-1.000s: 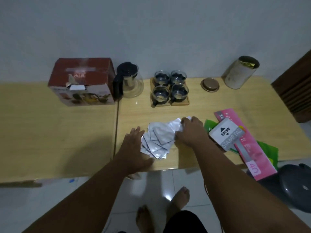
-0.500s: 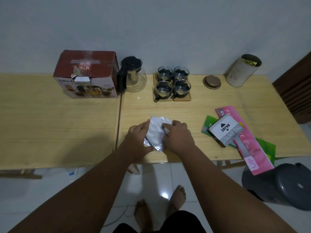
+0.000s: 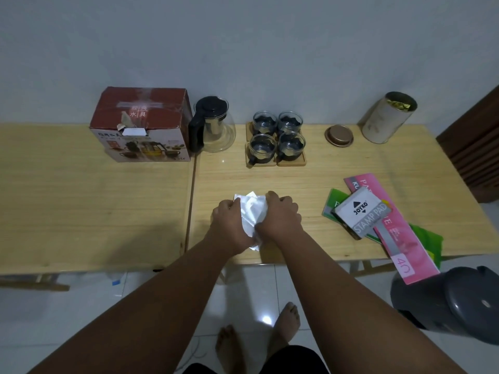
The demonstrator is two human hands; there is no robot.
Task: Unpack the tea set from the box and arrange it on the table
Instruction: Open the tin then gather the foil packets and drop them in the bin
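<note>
The left hand [image 3: 229, 225] and right hand [image 3: 282, 218] are gripping the stack of silver packets [image 3: 251, 211] on the bench [image 3: 270, 182], in front of the teapot [image 3: 212, 125]; the fingers [image 3: 275, 198] are curling round its edges.

To the right of the right hand [image 3: 280, 220], a grey JOYKO stamp pad box [image 3: 361, 215] lay on a pink packet [image 3: 405, 247] and a green packet [image 3: 428, 240]. Farther back on the counter [image 3: 351, 168], an open tin [image 3: 386, 118] stood beside its brown lid [image 3: 339, 135]. A dark grey stool [image 3: 459, 306] sat on the floor [image 3: 81, 319].
</note>
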